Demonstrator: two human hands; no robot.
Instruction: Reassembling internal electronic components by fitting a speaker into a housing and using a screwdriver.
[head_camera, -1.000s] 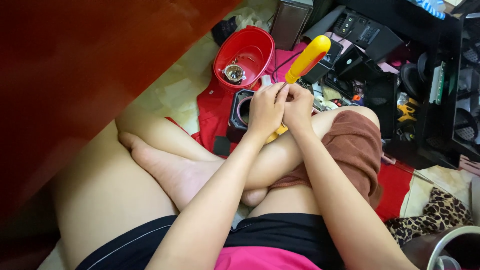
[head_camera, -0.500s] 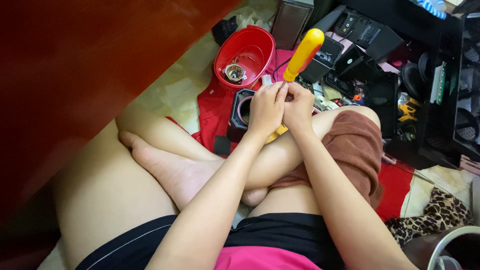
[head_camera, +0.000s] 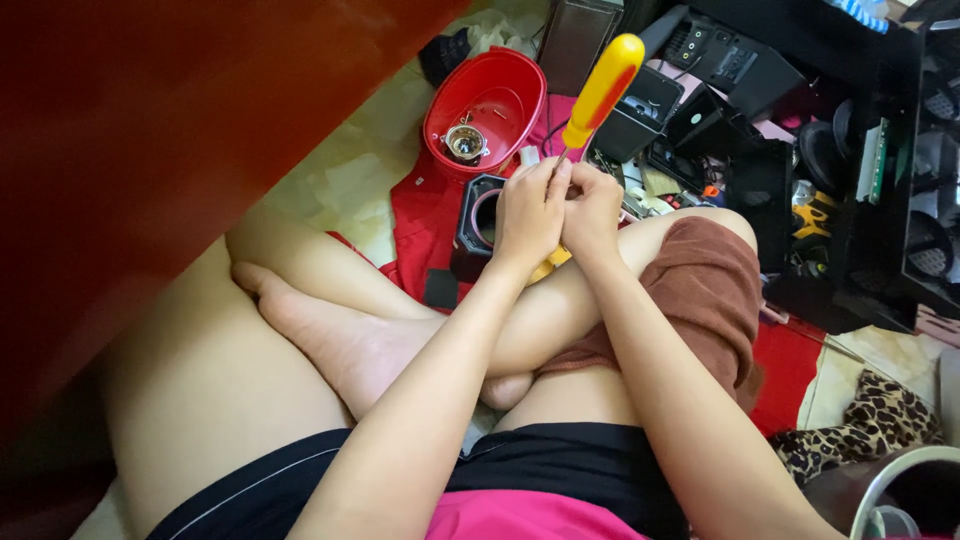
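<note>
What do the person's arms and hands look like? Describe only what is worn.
Both arms are bare from wrist to the frame's lower edge: no sleeves show. The left hand and right hand wear no gloves; no rings, watch or bracelet can be seen. Whether the nails are painted cannot be told.

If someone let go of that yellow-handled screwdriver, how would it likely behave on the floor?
The yellow-handled screwdriver looks rigid, so it should not flex. Its rounded, smooth-looking handle would probably roll once laid flat, and may be a little slippery. It stands tilted between the left hand and right hand, so unsupported it would likely topple.
</note>
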